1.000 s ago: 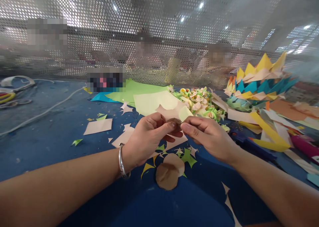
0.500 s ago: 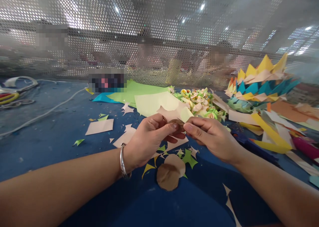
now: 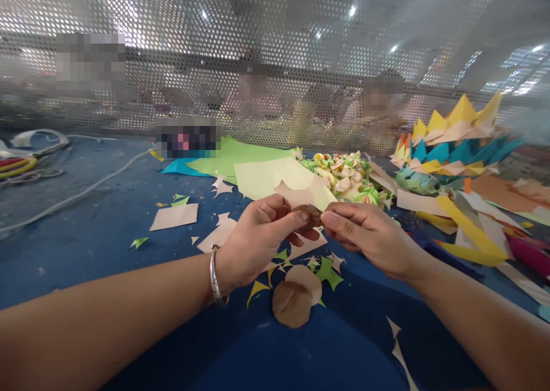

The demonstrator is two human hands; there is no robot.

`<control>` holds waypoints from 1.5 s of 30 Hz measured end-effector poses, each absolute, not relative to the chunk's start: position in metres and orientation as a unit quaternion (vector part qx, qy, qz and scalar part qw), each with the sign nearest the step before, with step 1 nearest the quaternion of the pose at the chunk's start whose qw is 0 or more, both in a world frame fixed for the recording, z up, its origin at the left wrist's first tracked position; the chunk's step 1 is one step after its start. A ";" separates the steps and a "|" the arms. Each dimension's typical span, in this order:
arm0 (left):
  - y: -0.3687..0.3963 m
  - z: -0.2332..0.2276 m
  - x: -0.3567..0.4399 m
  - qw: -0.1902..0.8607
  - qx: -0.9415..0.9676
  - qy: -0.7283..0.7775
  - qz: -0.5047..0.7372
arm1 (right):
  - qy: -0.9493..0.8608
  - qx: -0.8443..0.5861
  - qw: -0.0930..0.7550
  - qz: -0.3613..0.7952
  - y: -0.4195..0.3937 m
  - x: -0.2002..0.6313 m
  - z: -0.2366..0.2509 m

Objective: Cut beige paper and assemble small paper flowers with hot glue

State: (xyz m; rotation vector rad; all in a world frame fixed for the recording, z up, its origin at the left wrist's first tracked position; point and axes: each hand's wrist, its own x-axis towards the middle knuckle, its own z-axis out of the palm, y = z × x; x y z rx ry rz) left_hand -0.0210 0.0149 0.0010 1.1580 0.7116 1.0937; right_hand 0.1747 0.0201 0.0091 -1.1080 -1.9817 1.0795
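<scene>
Between my two hands is a small brown paper piece (image 3: 313,214), partly hidden by the fingers. My left hand (image 3: 268,230) pinches it from the left, with a silver bangle on the wrist. From the right, my right hand (image 3: 365,230) pinches its edge between thumb and forefinger. Below them on the blue table (image 3: 206,345) lies a brown paper disc (image 3: 292,305), overlapping a pale pink disc (image 3: 310,283). Green offcuts (image 3: 330,273) and yellow offcuts (image 3: 258,291) are scattered close around the discs.
Pale green sheets (image 3: 275,176) lie behind my hands, beside a heap of small paper pieces (image 3: 344,176). Stacked spiky paper shapes (image 3: 459,145) stand at the right, near yellow strips (image 3: 472,230). Scissors (image 3: 26,170) and a white cable (image 3: 86,193) are at left; a perforated metal screen (image 3: 258,105) rises behind.
The whole view has shifted slightly, so the scene sits a little further right. Both hands keep their pinch on the brown paper piece with barely any movement.
</scene>
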 end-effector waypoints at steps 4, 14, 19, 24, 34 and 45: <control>0.015 0.001 -0.021 0.647 0.505 0.308 0.480 | -0.747 -0.415 0.313 0.414 0.020 0.174 0.009; 0.012 0.002 -0.021 0.676 0.474 0.300 0.478 | -0.722 -0.414 0.323 0.452 0.019 0.172 0.010; 0.012 0.003 -0.020 0.687 0.471 0.294 0.468 | -0.711 -0.418 0.319 0.466 0.019 0.173 0.009; 0.011 0.006 -0.020 0.687 0.473 0.302 0.460 | -0.726 -0.416 0.319 0.445 0.020 0.174 0.009; 0.011 0.005 -0.021 0.630 0.519 0.329 0.475 | -0.768 -0.421 0.296 0.381 0.020 0.175 0.015; 0.011 0.005 -0.020 0.574 0.559 0.350 0.485 | -0.791 -0.432 0.291 0.320 0.019 0.171 0.020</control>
